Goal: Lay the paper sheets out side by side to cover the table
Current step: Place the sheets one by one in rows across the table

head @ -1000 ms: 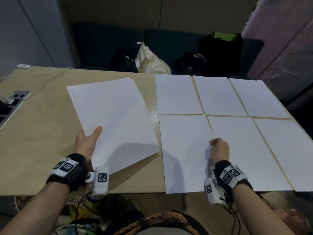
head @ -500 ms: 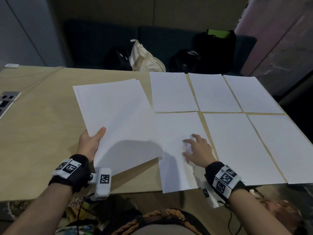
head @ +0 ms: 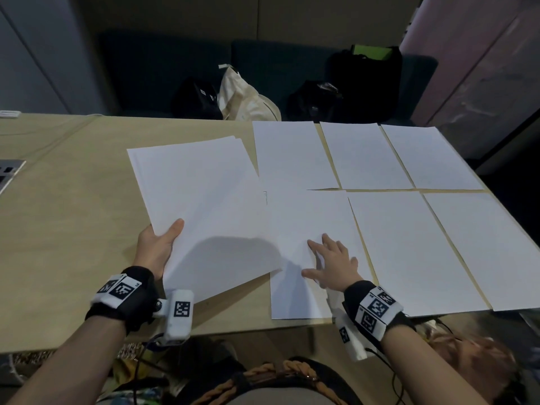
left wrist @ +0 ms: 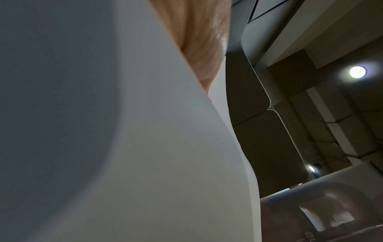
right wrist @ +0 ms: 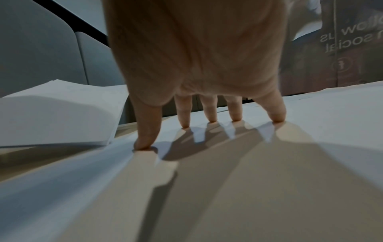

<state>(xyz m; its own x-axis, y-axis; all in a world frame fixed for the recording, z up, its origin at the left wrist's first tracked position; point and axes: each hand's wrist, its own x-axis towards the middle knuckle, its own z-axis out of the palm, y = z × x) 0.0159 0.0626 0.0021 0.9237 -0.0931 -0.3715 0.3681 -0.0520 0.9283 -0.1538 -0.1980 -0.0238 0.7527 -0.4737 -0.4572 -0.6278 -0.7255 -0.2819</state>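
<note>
My left hand (head: 157, 244) grips a stack of white paper sheets (head: 201, 209) by its near left edge, thumb on top, holding it tilted above the wooden table (head: 58, 229). In the left wrist view the stack (left wrist: 145, 147) fills the frame with my thumb behind it. My right hand (head: 330, 263) lies spread on the near-left laid sheet (head: 309, 223); in the right wrist view its fingertips (right wrist: 145, 144) press on that sheet (right wrist: 228, 180). Several more sheets (head: 409, 244) lie side by side in two rows to the right.
The table's left half shows bare wood, with a socket panel (head: 8, 173) at its far left edge. Behind the table a dark sofa (head: 292, 71) holds black bags (head: 365, 80) and a beige cloth bag (head: 245, 97).
My right hand went from curled at the sheet's right edge to spread flat on the sheet, shifting left. The near-left sheet slid up against the far row. The held stack drifted right over it.
</note>
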